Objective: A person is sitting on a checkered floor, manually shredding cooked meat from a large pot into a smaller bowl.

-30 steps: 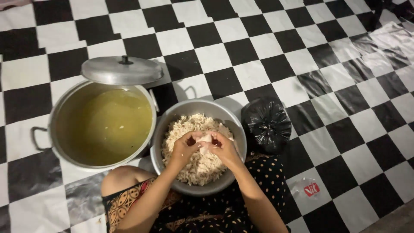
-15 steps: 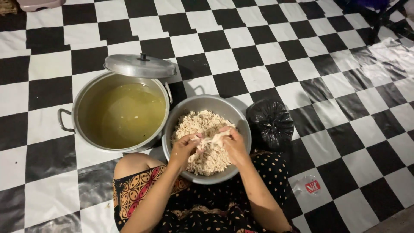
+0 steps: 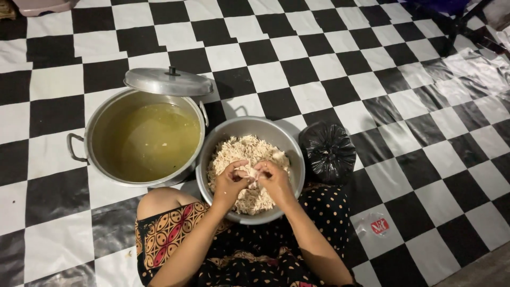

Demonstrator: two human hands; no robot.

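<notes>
A round metal bowl [image 3: 240, 126] sits on the floor in front of my lap, filled with pale shredded meat [image 3: 240, 151]. My left hand [image 3: 230, 183] and my right hand [image 3: 274, 179] meet over the bowl's middle. Both pinch a small pale piece of meat [image 3: 252, 173] between the fingertips. To the left stands a large metal pot [image 3: 95, 122] of yellowish broth [image 3: 154, 141], its lid [image 3: 167, 81] resting tilted on the far rim.
A knotted black plastic bag [image 3: 328, 151] lies just right of the bowl. A small clear wrapper with a red mark [image 3: 376, 225] lies at the lower right. Black-and-white checkered sheeting [image 3: 297, 58] covers the floor. My patterned clothing [image 3: 170, 234] covers my knees.
The view has shifted, so pot and bowl sit further right in the frame. My hands stay together over the bowl, still working the piece of meat.
</notes>
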